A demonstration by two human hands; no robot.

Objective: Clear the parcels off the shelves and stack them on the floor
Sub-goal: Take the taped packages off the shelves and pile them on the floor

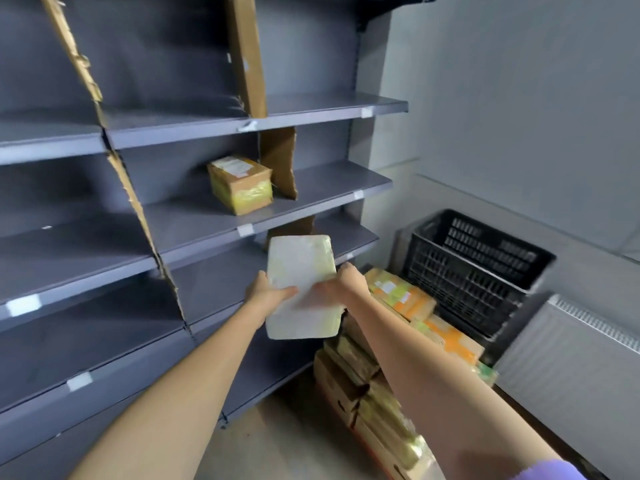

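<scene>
A person holds a pale, plastic-wrapped parcel (302,285) out in front of the grey metal shelving (207,216), gripping it with both bare hands: the left hand (268,293) is curled round its left edge with the thumb lying across the face, while the right hand (341,284) clasps its right edge, fingers bent over the wrapping. The parcel is clear of the shelving, just in front of the lower boards and above the stack of parcels (384,368) on the floor at the shelving's right-hand foot. One taped cardboard box (241,184) sits on a middle board of the shelving, just beside a torn cardboard divider (280,161). A black plastic crate (474,271) stands to the right of the shelving, behind the stack, near a white radiator (571,368) along the wall.
</scene>
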